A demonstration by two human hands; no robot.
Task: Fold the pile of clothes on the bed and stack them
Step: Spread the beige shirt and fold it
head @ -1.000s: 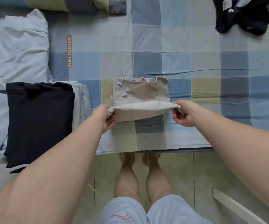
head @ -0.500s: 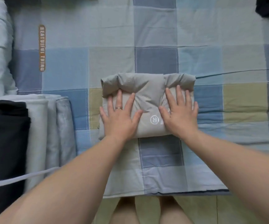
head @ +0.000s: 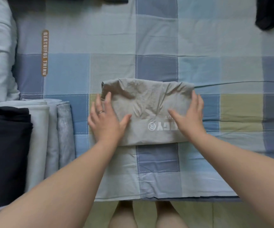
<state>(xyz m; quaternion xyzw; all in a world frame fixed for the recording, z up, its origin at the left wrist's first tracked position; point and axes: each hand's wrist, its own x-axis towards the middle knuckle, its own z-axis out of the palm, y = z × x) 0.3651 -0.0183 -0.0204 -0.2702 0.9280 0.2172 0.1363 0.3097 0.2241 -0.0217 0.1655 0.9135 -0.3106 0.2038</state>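
Left hand (head: 105,119) and right hand (head: 190,117) lie flat, fingers straight, gripping nothing, pressing the side edges of the folded grey garment (head: 147,102) near the bed (head: 157,163) front edge; light, limp fabric that probably unfolds if pinched, so scoop under both sides.

Head-worn — steeply down, bed (head: 157,35) close

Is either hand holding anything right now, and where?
Nothing gripped: left hand and right hand lie open on the folded grey garment, at its two ends.
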